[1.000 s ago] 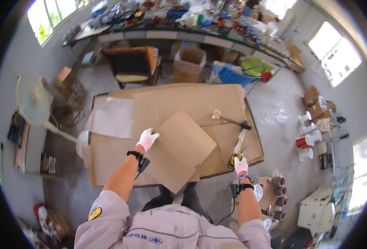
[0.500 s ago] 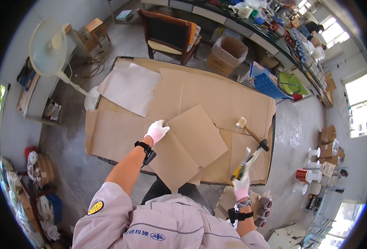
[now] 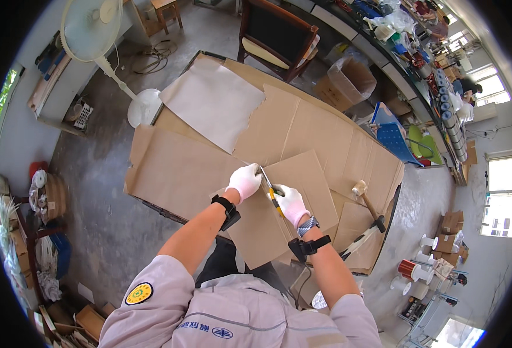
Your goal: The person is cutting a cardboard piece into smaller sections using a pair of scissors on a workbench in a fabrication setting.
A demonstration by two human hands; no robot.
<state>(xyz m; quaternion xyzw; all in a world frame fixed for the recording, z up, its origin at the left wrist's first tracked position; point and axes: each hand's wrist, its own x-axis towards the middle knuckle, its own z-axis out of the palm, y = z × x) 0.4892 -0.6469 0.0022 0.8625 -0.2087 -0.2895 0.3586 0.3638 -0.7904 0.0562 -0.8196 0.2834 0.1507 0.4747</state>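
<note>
My right hand [image 3: 289, 204], in a white and pink glove, grips a yellow and black utility knife [image 3: 276, 202]. Its metal blade points up and left, over the upper left edge of a square cardboard sheet [image 3: 256, 235]. My left hand [image 3: 246, 181], gloved alike, is closed at that edge, right beside the blade tip; what its fingertips pinch is mostly hidden, but the sheet lies under them. The sheet has a crease across it and overhangs the near side of the table. Larger cardboard pieces [image 3: 180, 165] cover the tabletop.
A wooden-handled mallet [image 3: 360, 188] and a black-headed hammer [image 3: 379, 223] lie to the right on the table. A pale sheet [image 3: 212, 101] is at the far left. Around the table stand a white fan [image 3: 146, 107], a chair [image 3: 276, 35], an open carton [image 3: 345, 84] and blue panel [image 3: 396, 136].
My right hand has brought the knife from the table's right side in to the sheet, beside my left hand. My view has turned, so the table appears tilted.
</note>
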